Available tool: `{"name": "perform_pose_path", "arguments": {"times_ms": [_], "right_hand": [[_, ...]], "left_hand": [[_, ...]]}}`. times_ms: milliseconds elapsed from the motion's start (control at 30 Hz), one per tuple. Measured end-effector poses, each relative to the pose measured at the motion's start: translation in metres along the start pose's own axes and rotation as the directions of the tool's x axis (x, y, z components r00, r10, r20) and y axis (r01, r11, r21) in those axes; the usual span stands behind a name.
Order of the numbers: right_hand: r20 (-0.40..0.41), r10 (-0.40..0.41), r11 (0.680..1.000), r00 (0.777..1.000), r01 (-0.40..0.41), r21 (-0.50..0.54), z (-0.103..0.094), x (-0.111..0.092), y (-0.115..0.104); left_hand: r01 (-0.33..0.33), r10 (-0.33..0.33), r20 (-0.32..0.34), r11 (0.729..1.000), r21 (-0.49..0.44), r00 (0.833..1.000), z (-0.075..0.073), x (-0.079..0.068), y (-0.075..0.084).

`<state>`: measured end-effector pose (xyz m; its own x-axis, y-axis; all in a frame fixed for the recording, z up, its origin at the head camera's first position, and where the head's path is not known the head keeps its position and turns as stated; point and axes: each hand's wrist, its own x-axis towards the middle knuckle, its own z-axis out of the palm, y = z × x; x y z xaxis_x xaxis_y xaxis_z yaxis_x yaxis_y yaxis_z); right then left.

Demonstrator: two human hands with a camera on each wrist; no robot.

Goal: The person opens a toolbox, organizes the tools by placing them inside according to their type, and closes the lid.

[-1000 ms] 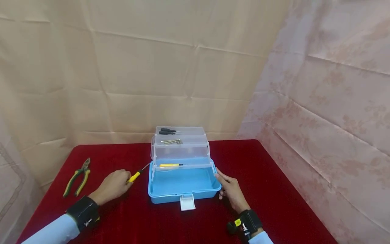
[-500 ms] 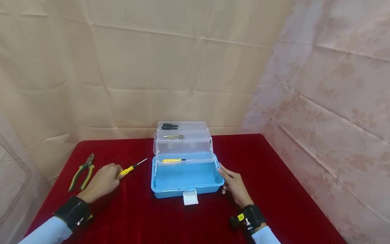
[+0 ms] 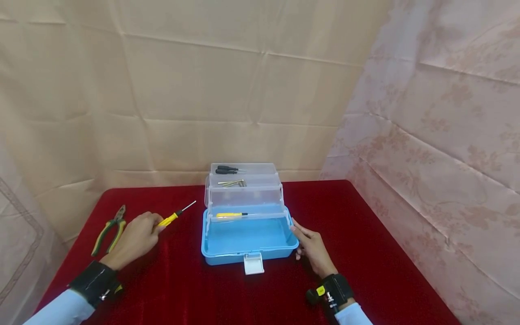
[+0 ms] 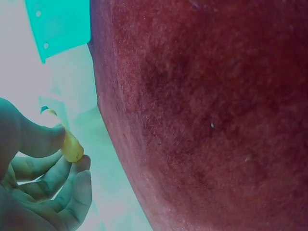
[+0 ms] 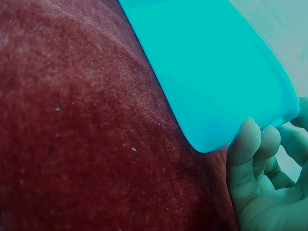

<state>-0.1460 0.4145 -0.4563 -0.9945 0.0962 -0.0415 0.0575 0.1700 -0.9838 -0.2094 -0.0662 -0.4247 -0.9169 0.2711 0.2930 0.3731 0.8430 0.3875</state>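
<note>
My left hand [image 3: 137, 237] pinches the yellow handle of a screwdriver [image 3: 168, 220] left of the box, its shaft pointing away to the upper right. In the left wrist view, thumb and fingers close on the handle's end [image 4: 72, 148]. A blue toolbox [image 3: 250, 259] with clear tiered trays stands unfolded mid-table. My right hand [image 3: 313, 252] holds its right end, the thumb at the rim. In the right wrist view, fingertips [image 5: 246, 137] lie against the blue wall [image 5: 216, 72].
Pliers [image 3: 109, 232] with green and yellow handles lie left of my left hand. Black screwdrivers [image 3: 225, 169], hex keys [image 3: 233, 183] and another yellow screwdriver [image 3: 230, 215] lie in the trays. The white latch [image 3: 253, 264] hangs down in front. A beige cloth [image 3: 235, 90] hangs behind the table.
My left hand has drawn the screwdriver leftward, away from the toolbox, and its tip has risen slightly in view. My right hand has stayed at the box. The head view has shifted a little.
</note>
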Motion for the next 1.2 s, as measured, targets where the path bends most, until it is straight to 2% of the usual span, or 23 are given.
{"name": "perform_pose_path", "arguments": {"times_ms": [300,533,767,967,1200], "right_hand": [[-0.017,-0.006,1.000,1.000,0.006,0.014,-0.001,0.000,-0.004],[-0.018,0.014,1.000,1.000,-0.013,0.015,0.000,-0.001,-0.004],[-0.013,-0.003,1.000,1.000,0.003,0.015,0.001,0.000,-0.003],[-0.018,0.005,1.000,1.000,-0.004,0.028,0.002,0.000,-0.001],[-0.030,0.033,0.999,0.999,-0.033,0.015,0.003,0.000,0.002]], "left_hand": [[-0.030,0.027,-0.098,0.999,-0.035,0.995,-0.006,0.006,0.007],[-0.077,0.066,-0.148,0.995,-0.069,0.987,-0.006,0.011,0.015],[-0.104,0.091,-0.162,0.992,-0.070,0.983,-0.002,0.015,0.024],[-0.155,0.142,-0.197,0.986,-0.054,0.970,-0.001,0.017,0.028],[-0.119,0.109,-0.152,0.991,-0.060,0.982,-0.002,0.019,0.035]]}}
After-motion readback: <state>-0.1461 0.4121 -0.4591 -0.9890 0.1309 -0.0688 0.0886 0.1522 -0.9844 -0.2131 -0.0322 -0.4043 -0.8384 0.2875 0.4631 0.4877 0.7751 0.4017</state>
